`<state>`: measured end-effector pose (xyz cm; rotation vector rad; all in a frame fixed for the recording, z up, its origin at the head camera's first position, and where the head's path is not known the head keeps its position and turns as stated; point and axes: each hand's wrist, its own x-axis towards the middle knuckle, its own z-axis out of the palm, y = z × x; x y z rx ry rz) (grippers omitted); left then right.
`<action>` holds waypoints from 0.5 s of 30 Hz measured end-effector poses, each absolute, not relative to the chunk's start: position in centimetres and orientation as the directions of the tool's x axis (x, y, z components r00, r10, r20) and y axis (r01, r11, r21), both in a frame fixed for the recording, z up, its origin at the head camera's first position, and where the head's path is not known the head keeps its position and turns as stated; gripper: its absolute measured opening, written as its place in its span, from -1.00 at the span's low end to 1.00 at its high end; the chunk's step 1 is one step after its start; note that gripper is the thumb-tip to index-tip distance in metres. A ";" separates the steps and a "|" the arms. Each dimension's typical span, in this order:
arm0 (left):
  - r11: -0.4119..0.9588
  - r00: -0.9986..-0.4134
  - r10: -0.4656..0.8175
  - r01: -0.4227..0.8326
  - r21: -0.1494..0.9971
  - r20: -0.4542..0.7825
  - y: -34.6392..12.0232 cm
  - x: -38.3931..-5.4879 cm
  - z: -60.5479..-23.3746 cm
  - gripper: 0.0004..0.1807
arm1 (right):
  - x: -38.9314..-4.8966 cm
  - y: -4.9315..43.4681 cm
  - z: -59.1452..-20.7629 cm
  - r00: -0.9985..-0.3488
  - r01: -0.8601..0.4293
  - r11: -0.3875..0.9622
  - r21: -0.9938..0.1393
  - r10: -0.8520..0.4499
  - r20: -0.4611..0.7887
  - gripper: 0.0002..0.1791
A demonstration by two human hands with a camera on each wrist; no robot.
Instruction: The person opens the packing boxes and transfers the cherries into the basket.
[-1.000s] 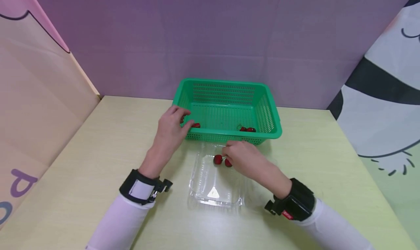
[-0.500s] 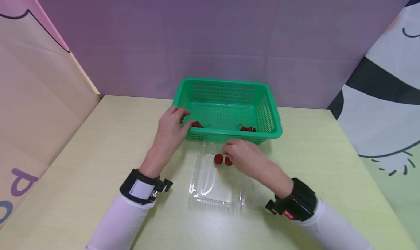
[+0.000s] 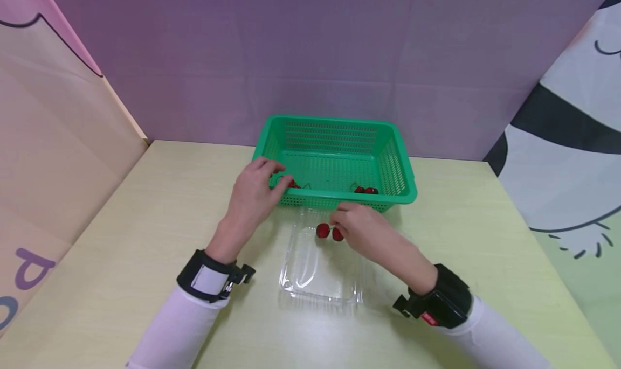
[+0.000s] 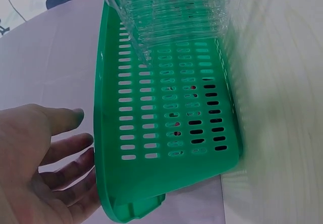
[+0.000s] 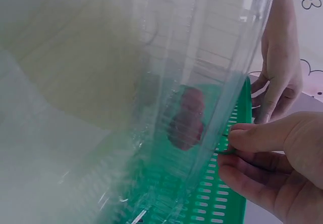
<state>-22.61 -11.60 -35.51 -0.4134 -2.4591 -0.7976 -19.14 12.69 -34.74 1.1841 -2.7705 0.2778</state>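
My right hand (image 3: pixel 366 229) pinches the green stems of a pair of red cherries (image 3: pixel 323 230) between thumb and fingers. The cherries are at the far end of a clear plastic clamshell box (image 3: pixel 320 283); the right wrist view shows them through its wall. My left hand (image 3: pixel 252 196) is at the left front corner of a green slotted basket (image 3: pixel 335 198), fingers bent loosely over the rim. In the left wrist view, that hand (image 4: pixel 50 168) has nothing visible in its fingers. Close to its thumb, inside the basket, lie red cherries (image 3: pixel 294 185), partly hidden.
More dark red cherries (image 3: pixel 366 190) with stems lie at the basket's front right. The basket stands against a purple backdrop (image 3: pixel 330 51) on a pale wooden table (image 3: pixel 145 239). Printed cloth panels flank both sides. The clamshell sits directly in front of the basket.
My right hand has risen slightly toward the basket with the cherries. Cherries by my left thumb shifted, showing a stem; my left fingers then moved slightly right over them.
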 end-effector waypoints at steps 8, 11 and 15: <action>0.773 -0.792 0.159 0.471 0.424 0.590 -11.6 -22.6 -35.6 -0.76 | -18.8 12.7 -33.8 -0.683 -0.727 0.675 -0.128 -0.690 0.241 -0.90; 0.768 -0.793 0.176 0.481 0.423 0.583 -11.5 -22.5 -35.5 -0.75 | -18.8 12.8 -33.6 -0.661 -0.745 0.654 -0.133 -0.696 0.281 -0.88; 0.762 -0.798 0.194 0.489 0.425 0.570 -11.5 -22.5 -35.5 -0.72 | -18.9 13.0 -33.5 -0.634 -0.765 0.624 -0.157 -0.688 0.354 -0.87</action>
